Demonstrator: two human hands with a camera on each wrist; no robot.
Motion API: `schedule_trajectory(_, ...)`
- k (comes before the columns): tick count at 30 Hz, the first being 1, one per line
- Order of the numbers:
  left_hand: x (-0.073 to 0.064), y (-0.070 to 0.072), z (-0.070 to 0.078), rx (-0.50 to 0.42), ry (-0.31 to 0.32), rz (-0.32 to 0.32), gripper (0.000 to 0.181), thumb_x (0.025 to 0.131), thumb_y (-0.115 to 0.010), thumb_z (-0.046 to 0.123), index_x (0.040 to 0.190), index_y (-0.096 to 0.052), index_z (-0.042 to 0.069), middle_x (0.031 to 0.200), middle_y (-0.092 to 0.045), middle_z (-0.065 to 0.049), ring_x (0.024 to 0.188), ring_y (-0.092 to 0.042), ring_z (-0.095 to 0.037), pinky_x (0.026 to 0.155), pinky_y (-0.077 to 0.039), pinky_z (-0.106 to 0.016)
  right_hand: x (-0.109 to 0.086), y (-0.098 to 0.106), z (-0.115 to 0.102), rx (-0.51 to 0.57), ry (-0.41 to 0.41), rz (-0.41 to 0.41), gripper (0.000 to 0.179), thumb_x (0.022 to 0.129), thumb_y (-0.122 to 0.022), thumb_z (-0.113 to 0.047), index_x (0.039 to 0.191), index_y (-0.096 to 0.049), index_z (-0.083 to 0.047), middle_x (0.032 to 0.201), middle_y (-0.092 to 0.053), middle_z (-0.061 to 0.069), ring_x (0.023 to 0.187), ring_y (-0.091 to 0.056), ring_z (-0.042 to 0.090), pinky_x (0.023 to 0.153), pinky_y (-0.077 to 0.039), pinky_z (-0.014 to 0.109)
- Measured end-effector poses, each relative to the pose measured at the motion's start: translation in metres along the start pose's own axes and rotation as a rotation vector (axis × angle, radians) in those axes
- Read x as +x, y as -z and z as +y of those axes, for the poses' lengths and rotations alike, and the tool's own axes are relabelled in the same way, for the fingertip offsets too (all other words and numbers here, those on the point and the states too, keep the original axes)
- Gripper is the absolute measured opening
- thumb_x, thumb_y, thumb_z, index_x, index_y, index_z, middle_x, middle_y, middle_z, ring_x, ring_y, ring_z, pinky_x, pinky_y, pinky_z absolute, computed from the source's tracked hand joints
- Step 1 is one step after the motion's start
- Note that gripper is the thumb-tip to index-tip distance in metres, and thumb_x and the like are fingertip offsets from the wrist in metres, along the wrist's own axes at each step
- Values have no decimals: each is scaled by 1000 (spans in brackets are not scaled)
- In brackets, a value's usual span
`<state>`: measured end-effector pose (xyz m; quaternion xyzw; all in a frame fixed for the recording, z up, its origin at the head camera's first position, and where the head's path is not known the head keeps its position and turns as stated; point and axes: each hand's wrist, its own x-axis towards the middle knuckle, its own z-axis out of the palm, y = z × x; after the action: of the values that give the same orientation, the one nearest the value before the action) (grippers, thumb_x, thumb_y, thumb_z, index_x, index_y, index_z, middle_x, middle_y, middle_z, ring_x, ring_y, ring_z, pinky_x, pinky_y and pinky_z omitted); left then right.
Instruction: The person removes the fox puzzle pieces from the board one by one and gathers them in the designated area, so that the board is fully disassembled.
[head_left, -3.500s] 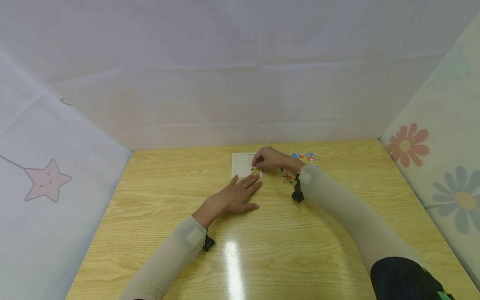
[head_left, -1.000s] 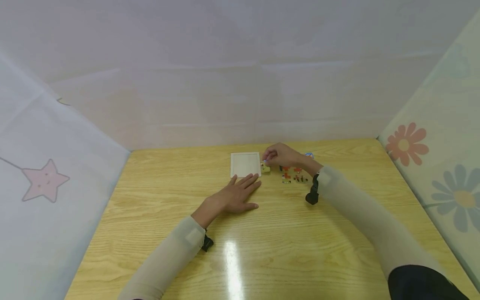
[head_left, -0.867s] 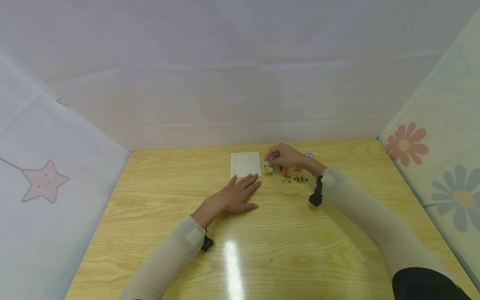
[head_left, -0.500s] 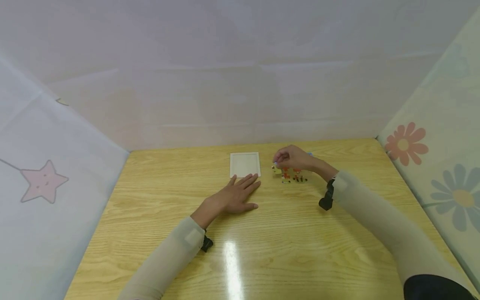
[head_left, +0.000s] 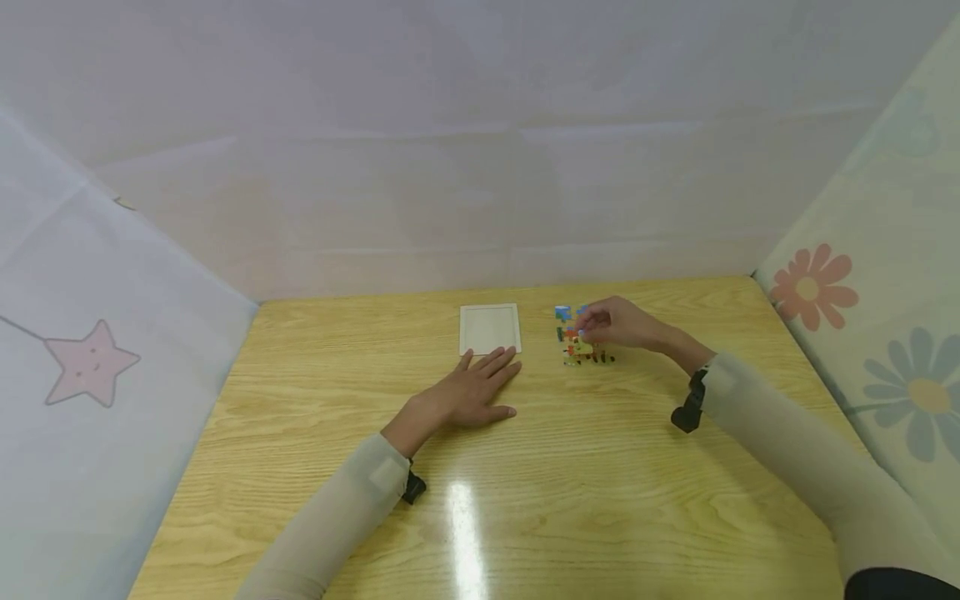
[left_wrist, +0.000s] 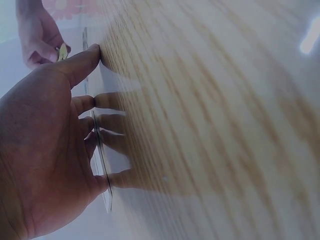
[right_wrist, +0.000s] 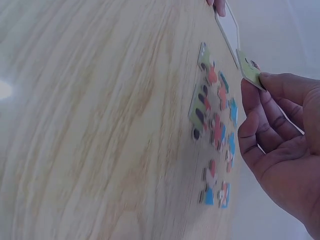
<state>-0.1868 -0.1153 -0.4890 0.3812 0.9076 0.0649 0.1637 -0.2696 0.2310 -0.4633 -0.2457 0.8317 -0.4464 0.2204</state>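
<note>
My right hand [head_left: 622, 323] pinches a yellow-green jigsaw puzzle piece [right_wrist: 250, 71] between thumb and forefinger, held above the table. Below and around it lie several loose puzzle pieces [right_wrist: 217, 130] in blue, red and green; in the head view the hand hides part of them. My left hand [head_left: 472, 390] lies with fingers spread on the table, its fingertips at the near edge of a square white puzzle frame [head_left: 490, 330]. Nothing lies inside that frame. In the left wrist view the left hand [left_wrist: 50, 135] holds nothing, and the right hand shows behind it with the piece.
The wooden table [head_left: 360, 350] meets a pale cloth wall [head_left: 390, 167] at the back, with cloth sides left and right. Each wrist carries a black camera strap [head_left: 690, 404]. Light glares on the near tabletop.
My right hand has lifted the yellow-green puzzle piece out of the frame and carried it right, over the loose pieces. My left hand has stayed in place.
</note>
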Motion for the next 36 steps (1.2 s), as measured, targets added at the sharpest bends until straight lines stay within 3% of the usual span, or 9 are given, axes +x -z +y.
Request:
schedule_trajectory(6, 0, -1, -1, -4, -1, 1, 82, 109, -50, 57, 172, -17, 16, 179, -5, -7, 165, -4, -25, 129, -10, -65, -14, 6, 7, -74, -7, 48, 16, 101, -73, -10, 115, -75, -1, 114, -74, 14, 103, -70, 25, 88, -59, 32)
schedule_trajectory(15, -1, -3, -2, 5, -9, 3, 83, 109, -48, 58, 172, -16, 16, 179, -4, -7, 165, -4, -25, 129, -10, -65, -34, 14, 15, -48, -40, 61, 22, 102, -72, -7, 119, -72, 5, 116, -72, 18, 105, -69, 27, 88, -59, 28)
schedule_trajectory(27, 2, -5, -2, 16, -3, -1, 83, 109, -47, 60, 172, -13, 19, 180, -1, -5, 165, -1, -24, 130, -8, -63, -52, 24, 32, -116, -74, 79, 16, 103, -69, -5, 117, -75, 1, 116, -76, 16, 102, -70, 26, 92, -58, 34)
schedule_trajectory(33, 2, -4, -1, 10, 3, -7, 83, 109, -47, 59, 173, -12, 19, 180, 0, -4, 165, -1, -23, 130, -7, -62, -56, 27, 40, -130, -123, 89, 14, 102, -70, -5, 115, -75, -2, 110, -75, 12, 100, -69, 26, 85, -58, 32)
schedule_trajectory(36, 2, -3, 0, 3, 2, -3, 83, 109, -48, 58, 172, -14, 18, 179, -1, -6, 165, -2, -24, 130, -8, -63, -59, 28, 41, -152, -105, 87, 14, 102, -70, -6, 114, -75, -2, 104, -74, 11, 96, -69, 25, 79, -57, 32)
